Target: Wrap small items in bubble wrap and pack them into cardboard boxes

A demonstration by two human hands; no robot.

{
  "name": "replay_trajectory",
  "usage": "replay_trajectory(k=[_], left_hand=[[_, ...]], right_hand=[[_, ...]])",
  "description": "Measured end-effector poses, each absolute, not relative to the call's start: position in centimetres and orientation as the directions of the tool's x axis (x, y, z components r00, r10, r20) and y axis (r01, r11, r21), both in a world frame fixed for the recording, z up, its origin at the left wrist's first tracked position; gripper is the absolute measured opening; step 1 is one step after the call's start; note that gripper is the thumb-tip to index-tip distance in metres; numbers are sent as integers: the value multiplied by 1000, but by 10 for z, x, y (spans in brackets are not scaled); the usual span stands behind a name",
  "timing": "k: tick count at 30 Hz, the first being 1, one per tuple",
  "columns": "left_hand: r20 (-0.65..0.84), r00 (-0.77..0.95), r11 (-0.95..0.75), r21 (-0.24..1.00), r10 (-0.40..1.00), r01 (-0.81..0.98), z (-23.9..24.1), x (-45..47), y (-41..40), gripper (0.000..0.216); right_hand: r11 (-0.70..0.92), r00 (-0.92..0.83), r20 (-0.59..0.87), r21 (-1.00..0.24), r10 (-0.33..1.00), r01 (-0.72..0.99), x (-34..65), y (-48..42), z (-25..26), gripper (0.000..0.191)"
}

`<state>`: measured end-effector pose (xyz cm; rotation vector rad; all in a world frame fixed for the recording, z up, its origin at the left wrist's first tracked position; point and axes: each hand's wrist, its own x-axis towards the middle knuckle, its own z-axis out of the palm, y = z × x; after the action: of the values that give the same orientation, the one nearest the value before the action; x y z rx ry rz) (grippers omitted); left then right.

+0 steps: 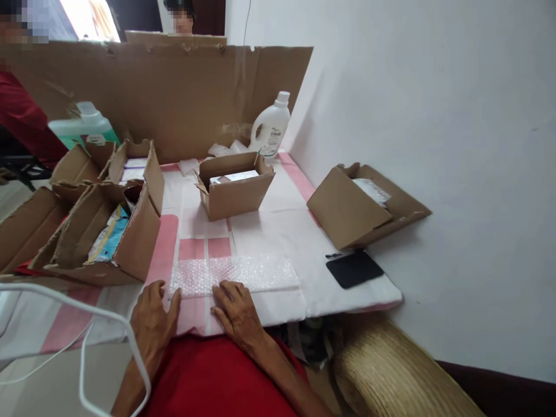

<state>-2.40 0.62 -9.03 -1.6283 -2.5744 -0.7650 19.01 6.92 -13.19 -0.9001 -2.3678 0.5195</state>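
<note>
A flat strip of clear bubble wrap (256, 272) lies lengthwise on the pink-and-white tablecloth (278, 231), close to the table's front edge. My left hand (154, 315) rests at its left end, fingers apart, with the thumb by the corner. On the wrap's lower edge lies my right hand (237, 310), palm down with the fingers spread. Neither hand grips anything. Beyond the wrap stands a small open cardboard box (234, 200) with a white packet (237, 177) inside.
Several cardboard bins (139, 243) stand at left, one holding a blue packet (113, 231). A tilted box (347, 208) and a black pouch (354, 269) are at right. White bottle (273, 127) and green jug (89, 127) stand before a cardboard partition (174, 98). A white cable (82, 304) crosses lower left.
</note>
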Motion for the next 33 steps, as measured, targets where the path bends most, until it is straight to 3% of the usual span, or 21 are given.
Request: replay_trajectory(k=[3, 5, 9, 15, 19, 23, 33], left_hand=[[-43, -562, 526, 418, 826, 740, -76, -26, 8, 37], [-142, -572, 559, 494, 808, 666, -72, -26, 11, 37], [-154, -528, 471, 695, 835, 543, -70, -25, 14, 44], [-69, -306, 222, 838, 949, 499, -52, 5, 36, 43], [19, -141, 68, 807, 990, 586, -50, 51, 67, 32], [52, -17, -26, 722, 999, 691, -65, 83, 91, 21], [-2, 41, -31, 594, 999, 804, -83, 88, 98, 6]], right_hand=[[708, -632, 352, -508, 691, 491, 189, 69, -132, 47], [710, -632, 359, -520, 687, 476, 189, 70, -133, 47], [711, -616, 388, -539, 685, 452, 189, 71, -135, 43], [742, -626, 424, -517, 655, 426, 194, 70, -134, 45], [754, -625, 452, -533, 637, 384, 195, 68, -142, 39], [810, -612, 536, -456, 581, 370, 191, 68, -155, 36], [822, -642, 515, -385, 568, 419, 192, 67, -161, 34]])
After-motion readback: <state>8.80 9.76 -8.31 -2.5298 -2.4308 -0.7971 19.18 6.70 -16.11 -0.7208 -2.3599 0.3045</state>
